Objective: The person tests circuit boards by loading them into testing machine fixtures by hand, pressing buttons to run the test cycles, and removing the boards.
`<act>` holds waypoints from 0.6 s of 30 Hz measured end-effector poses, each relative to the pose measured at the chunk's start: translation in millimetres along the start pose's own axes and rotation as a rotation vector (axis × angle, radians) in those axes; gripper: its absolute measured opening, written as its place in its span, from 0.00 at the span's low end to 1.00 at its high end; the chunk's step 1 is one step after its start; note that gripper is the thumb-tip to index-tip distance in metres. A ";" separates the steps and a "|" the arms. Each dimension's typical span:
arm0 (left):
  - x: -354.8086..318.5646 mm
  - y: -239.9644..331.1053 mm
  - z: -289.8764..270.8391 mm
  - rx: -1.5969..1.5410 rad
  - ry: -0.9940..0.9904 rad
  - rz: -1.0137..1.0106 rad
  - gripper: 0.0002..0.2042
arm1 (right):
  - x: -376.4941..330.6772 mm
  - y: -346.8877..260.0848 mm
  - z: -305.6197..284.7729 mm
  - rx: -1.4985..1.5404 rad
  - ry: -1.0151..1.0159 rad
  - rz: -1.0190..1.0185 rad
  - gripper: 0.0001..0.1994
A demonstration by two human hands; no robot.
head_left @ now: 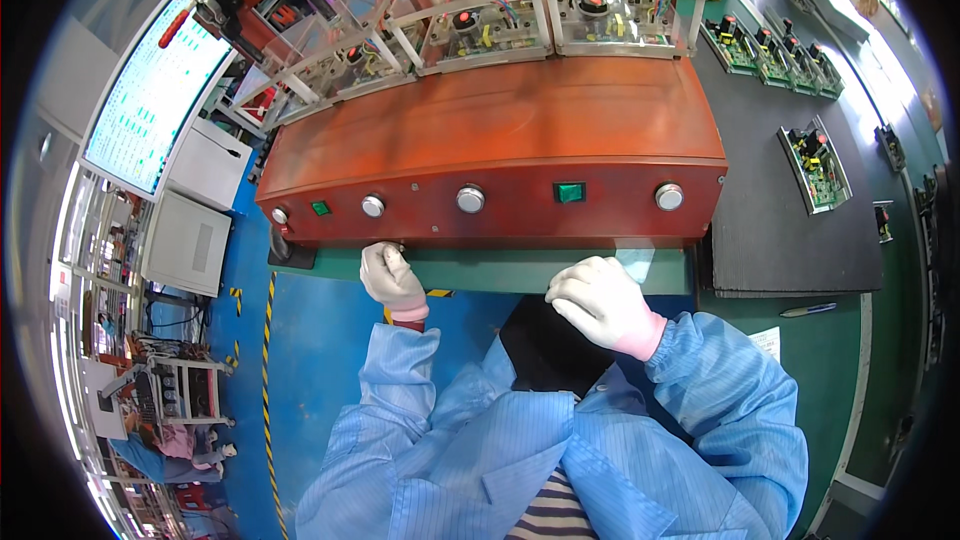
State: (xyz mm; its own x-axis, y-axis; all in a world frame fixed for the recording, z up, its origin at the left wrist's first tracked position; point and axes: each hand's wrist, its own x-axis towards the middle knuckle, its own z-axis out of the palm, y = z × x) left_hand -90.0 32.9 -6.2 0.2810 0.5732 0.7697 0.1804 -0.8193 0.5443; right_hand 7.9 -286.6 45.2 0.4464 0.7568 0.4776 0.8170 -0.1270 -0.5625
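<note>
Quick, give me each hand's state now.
Left hand: curled shut at the green table edge, holding nothing visible.
Right hand: loosely closed, resting there, empty.

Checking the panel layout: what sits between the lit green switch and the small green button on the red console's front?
Two round silver knobs sit between the lit green switch and small green button, per the head view.

A blue pen [808, 310] lay on the green surface [880, 360] beside a dark rectangular mat [790, 240]; green circuit boards [815, 165] sat nearby.
</note>
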 end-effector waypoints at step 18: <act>2.2 -5.5 2.6 -0.002 -0.020 0.049 0.08 | 0.1 2.1 -0.1 -0.021 0.006 -0.003 0.08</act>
State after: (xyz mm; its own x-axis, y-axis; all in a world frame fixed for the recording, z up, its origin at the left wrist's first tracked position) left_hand -87.8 38.6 -8.4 0.3082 0.5316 0.7889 0.1642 -0.8466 0.5063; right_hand 9.7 -286.9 44.1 0.4459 0.7532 0.4836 0.8259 -0.1379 -0.5467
